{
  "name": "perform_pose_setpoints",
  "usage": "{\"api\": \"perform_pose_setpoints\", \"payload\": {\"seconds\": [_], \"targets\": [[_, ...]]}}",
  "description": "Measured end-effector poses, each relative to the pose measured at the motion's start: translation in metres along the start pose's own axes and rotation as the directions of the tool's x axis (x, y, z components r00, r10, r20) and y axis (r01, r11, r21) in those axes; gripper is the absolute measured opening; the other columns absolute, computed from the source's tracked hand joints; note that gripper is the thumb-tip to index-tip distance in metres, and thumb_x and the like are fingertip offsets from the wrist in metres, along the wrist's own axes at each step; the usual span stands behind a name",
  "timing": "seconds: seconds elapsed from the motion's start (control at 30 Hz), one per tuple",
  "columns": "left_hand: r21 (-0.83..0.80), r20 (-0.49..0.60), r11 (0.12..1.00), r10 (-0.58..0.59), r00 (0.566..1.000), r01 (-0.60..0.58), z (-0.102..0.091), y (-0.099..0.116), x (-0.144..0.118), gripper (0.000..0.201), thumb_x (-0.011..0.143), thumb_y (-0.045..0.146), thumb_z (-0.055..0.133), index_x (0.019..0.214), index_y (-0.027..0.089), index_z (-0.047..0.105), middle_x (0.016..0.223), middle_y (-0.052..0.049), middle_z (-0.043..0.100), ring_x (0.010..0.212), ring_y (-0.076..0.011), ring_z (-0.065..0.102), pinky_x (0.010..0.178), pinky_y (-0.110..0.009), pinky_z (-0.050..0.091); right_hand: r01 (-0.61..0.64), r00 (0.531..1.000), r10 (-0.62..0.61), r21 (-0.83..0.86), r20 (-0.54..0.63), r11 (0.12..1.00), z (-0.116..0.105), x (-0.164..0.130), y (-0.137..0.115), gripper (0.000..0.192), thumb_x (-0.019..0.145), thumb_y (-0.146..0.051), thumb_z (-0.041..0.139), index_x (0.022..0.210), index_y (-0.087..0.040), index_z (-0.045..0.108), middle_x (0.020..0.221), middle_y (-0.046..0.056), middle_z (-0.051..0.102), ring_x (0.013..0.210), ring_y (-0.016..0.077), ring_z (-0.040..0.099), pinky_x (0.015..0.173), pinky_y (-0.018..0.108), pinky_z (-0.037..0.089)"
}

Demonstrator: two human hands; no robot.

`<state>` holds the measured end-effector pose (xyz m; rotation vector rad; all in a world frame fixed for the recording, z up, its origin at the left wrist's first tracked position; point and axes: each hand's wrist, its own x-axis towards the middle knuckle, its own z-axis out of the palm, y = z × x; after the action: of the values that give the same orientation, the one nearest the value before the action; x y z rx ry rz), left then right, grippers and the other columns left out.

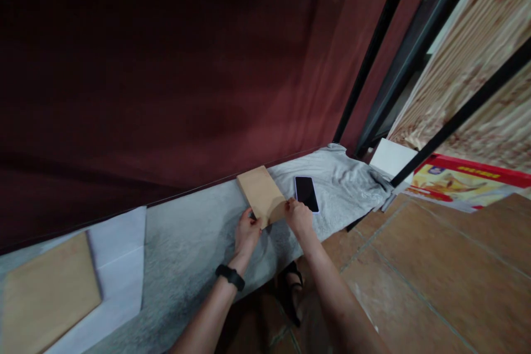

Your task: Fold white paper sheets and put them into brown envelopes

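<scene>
A flat brown paper packet (262, 191) lies on the grey cloth; whether it is a bag or an envelope I cannot tell. My left hand (248, 229), with a black band on the wrist, pinches its near left corner between thumb and fingers. At the near right corner, the closed fingers of my right hand (299, 217) grip the same packet. A phone (306, 193) with a dark screen and pale case rests just beyond my right hand, to the right of the packet.
Grey cloth (178, 243) covers the narrow table. At left, brown paper (50, 287) lies over white sheets (122, 265). A dark red curtain (207, 77) hangs behind. Black metal bars (375, 50) rise at right, near a printed food poster (464, 180) above the tiled floor (448, 254).
</scene>
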<state>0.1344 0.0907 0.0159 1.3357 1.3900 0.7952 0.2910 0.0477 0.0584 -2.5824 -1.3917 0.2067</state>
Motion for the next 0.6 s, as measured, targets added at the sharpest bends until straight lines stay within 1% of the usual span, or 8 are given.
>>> {"api": "perform_pose_setpoints", "payload": {"seconds": [0.13, 0.23, 0.3, 0.37, 0.43, 0.5, 0.53, 0.6], "targets": [[0.075, -0.010, 0.997, 0.032, 0.999, -0.031, -0.001, 0.001, -0.004, 0.051, 0.083, 0.023, 0.064, 0.133, 0.017, 0.057, 0.066, 0.002, 0.065, 0.055, -0.0146, 0.061, 0.053, -0.024, 0.042, 0.001, 1.000, -0.001, 0.018, 0.013, 1.000, -0.002, 0.003, 0.000, 0.030, 0.104, -0.031, 0.043, 0.113, -0.022, 0.070, 0.098, 0.011, 0.076, 0.094, 0.0251, 0.075, 0.077, 0.031, 0.055], [0.225, -0.006, 0.968, 0.115, 0.993, -0.110, 0.000, 0.005, -0.011, 0.058, 0.085, 0.022, 0.065, 0.140, 0.016, 0.049, 0.073, -0.001, 0.069, 0.065, -0.0180, 0.066, 0.061, -0.027, 0.045, 0.003, 1.000, -0.003, 0.007, 0.013, 1.000, -0.002, 0.004, 0.001, 0.031, 0.104, -0.032, 0.043, 0.116, -0.023, 0.070, 0.099, 0.011, 0.076, 0.094, 0.0242, 0.075, 0.078, 0.030, 0.054], [0.348, 0.020, 0.918, 0.195, 0.981, -0.189, 0.001, 0.009, -0.020, 0.060, 0.087, 0.020, 0.063, 0.143, 0.015, 0.044, 0.085, -0.005, 0.072, 0.075, -0.0205, 0.069, 0.066, -0.028, 0.048, 0.008, 1.000, -0.008, -0.005, 0.011, 1.000, -0.003, 0.005, 0.001, 0.031, 0.104, -0.032, 0.043, 0.117, -0.022, 0.070, 0.101, 0.012, 0.076, 0.095, 0.0239, 0.074, 0.079, 0.030, 0.054], [0.490, 0.055, 0.831, 0.272, 0.961, -0.264, 0.002, 0.013, -0.030, 0.057, 0.089, 0.019, 0.062, 0.143, 0.016, 0.044, 0.107, -0.011, 0.072, 0.089, -0.0228, 0.070, 0.073, -0.030, 0.050, 0.011, 1.000, -0.011, -0.008, 0.006, 1.000, -0.003, 0.005, 0.001, 0.032, 0.104, -0.032, 0.043, 0.119, -0.022, 0.070, 0.103, 0.012, 0.076, 0.097, 0.0242, 0.074, 0.080, 0.030, 0.054], [0.648, 0.111, 0.693, 0.326, 0.939, -0.317, 0.002, 0.018, -0.041, 0.050, 0.091, 0.017, 0.058, 0.140, 0.018, 0.048, 0.123, -0.015, 0.066, 0.102, -0.0242, 0.068, 0.080, -0.031, 0.051, 0.010, 1.000, -0.010, -0.001, 0.012, 1.000, -0.004, 0.005, 0.001, 0.032, 0.104, -0.033, 0.043, 0.120, -0.024, 0.070, 0.102, 0.011, 0.076, 0.098, 0.0245, 0.073, 0.082, 0.031, 0.054], [0.758, 0.168, 0.555, 0.342, 0.924, -0.343, 0.002, 0.023, -0.049, 0.041, 0.095, 0.017, 0.051, 0.135, 0.019, 0.052, 0.125, -0.014, 0.064, 0.106, -0.0242, 0.066, 0.082, -0.032, 0.052, 0.008, 1.000, -0.008, 0.008, 0.026, 1.000, -0.005, 0.006, 0.001, 0.032, 0.104, -0.034, 0.043, 0.120, -0.026, 0.070, 0.102, 0.010, 0.076, 0.099, 0.0244, 0.073, 0.083, 0.031, 0.053], [0.789, 0.191, 0.505, 0.340, 0.921, -0.350, 0.002, 0.025, -0.051, 0.038, 0.097, 0.017, 0.047, 0.133, 0.020, 0.054, 0.123, -0.014, 0.064, 0.106, -0.0240, 0.066, 0.081, -0.032, 0.052, 0.009, 0.999, -0.009, 0.014, 0.032, 1.000, -0.005, 0.006, 0.001, 0.032, 0.104, -0.034, 0.044, 0.121, -0.026, 0.070, 0.101, 0.010, 0.076, 0.099, 0.0242, 0.073, 0.083, 0.031, 0.053], [0.829, 0.216, 0.436, 0.328, 0.920, -0.350, 0.002, 0.028, -0.055, 0.034, 0.099, 0.018, 0.042, 0.131, 0.020, 0.055, 0.119, -0.013, 0.065, 0.105, -0.0245, 0.066, 0.079, -0.032, 0.053, 0.010, 0.999, -0.010, 0.023, 0.036, 1.000, -0.006, 0.008, 0.000, 0.033, 0.104, -0.035, 0.043, 0.121, -0.027, 0.070, 0.101, 0.009, 0.076, 0.099, 0.0239, 0.073, 0.084, 0.030, 0.053]]}}
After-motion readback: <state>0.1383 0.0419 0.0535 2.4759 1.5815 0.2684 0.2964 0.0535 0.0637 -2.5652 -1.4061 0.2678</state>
